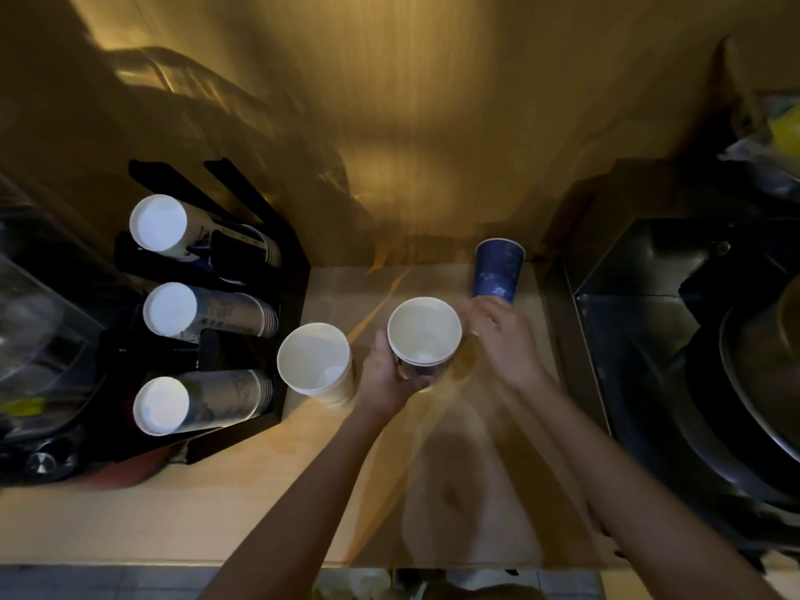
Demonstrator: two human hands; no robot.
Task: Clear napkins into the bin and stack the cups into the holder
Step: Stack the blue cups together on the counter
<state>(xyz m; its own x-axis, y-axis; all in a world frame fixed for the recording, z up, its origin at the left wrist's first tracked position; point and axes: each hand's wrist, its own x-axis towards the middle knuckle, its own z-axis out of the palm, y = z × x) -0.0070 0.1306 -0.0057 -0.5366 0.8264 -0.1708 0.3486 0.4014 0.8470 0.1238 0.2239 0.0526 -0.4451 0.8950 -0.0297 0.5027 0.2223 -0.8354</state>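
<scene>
My left hand [387, 374] grips a short stack of paper cups [424, 329], held upright over the middle of the wooden counter [216, 504]. My right hand [502, 335] hovers just right of that stack, blurred, fingers spread and holding nothing. Behind it a blue cup [498, 270] stands upside down near the wall. A single pale cup [315, 361] stands upright to the left of the stack. The black cup holder [290, 305] at the left carries three slanted rows of stacked cups [208, 316]. No napkin shows.
A black box-shaped bin [640, 305] stands at the right, with dark round pans [753, 396] beyond it. A clear plastic container [39, 331] sits left of the holder. The wood-panelled wall rises right behind the counter.
</scene>
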